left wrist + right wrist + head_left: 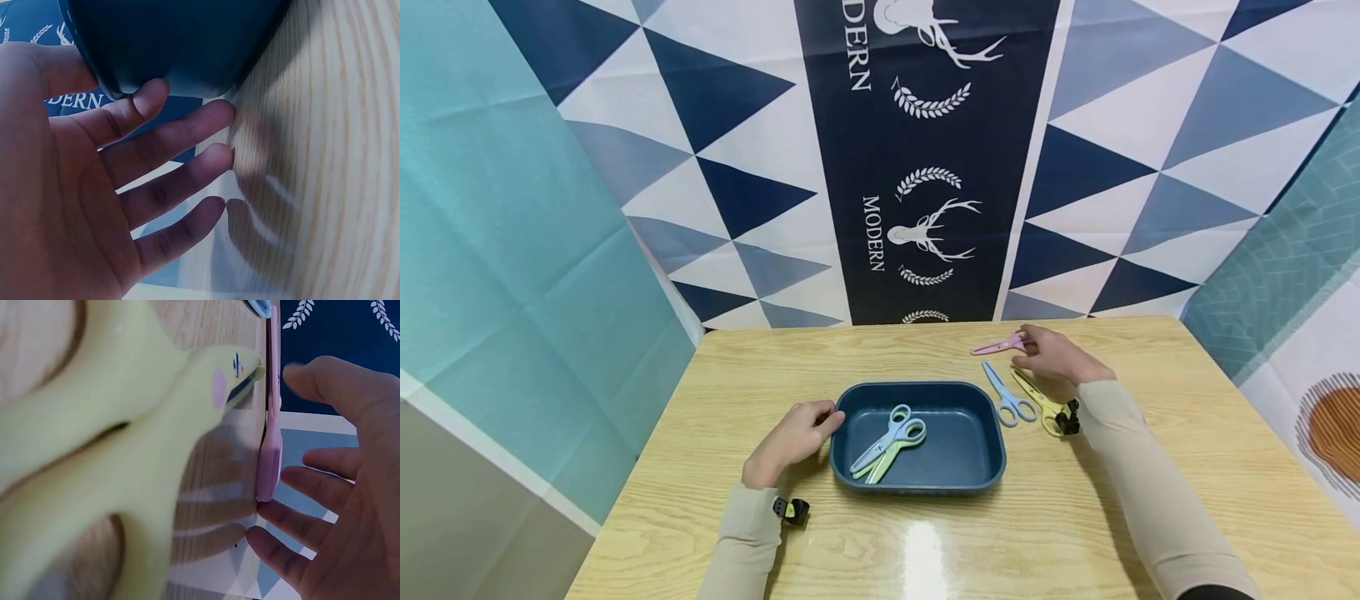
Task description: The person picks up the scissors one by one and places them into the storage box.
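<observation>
My left hand [793, 437] is at the left wall of a dark blue tray [917, 488]. In the left wrist view its thumb passes over the rim and the index fingertip [153, 97] lies against the outer wall; the other fingers reach to the table. Blue scissors [880, 446] lie over light green scissors [891, 458] inside the tray. At the back right, my right hand [1054, 354] is over the handles of pink scissors [1000, 345]. Its fingertips touch near the handles, with the thumb apart from them in the right wrist view [272, 456].
Another pair of blue scissors [1000, 387] lies right of the tray. Yellow scissors [1030, 387] lie beside it, partly under the right wrist. A patterned cloth [760, 167] hangs behind the wooden table [715, 375].
</observation>
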`<state>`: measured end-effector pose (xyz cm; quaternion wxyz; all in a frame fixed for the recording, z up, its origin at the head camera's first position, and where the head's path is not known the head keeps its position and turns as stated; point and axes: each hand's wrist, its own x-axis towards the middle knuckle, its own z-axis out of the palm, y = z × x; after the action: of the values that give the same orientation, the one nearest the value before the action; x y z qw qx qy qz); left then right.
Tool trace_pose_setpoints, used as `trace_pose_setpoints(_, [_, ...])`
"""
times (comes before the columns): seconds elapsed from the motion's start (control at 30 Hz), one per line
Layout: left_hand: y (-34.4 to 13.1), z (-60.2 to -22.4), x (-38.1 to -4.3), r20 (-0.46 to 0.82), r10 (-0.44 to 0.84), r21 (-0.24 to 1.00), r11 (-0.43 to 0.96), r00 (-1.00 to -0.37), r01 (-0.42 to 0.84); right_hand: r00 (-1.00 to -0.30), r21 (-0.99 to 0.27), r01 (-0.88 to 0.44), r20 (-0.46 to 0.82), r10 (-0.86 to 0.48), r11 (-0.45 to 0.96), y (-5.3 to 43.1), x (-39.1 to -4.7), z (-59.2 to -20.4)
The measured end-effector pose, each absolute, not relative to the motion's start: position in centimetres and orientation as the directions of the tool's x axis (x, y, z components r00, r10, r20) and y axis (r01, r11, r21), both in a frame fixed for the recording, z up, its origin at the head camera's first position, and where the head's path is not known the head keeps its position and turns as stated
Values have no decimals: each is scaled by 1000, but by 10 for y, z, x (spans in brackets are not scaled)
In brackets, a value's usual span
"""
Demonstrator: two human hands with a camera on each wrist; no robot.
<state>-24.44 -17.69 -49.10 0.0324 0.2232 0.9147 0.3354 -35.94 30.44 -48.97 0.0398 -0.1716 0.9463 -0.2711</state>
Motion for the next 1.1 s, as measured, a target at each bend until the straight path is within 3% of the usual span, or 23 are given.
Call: trace_pose_setpoints(1.1, [-176, -492, -244, 90, 432, 628, 674, -897, 388, -924, -323, -381, 116, -363, 866, 309, -358, -492])
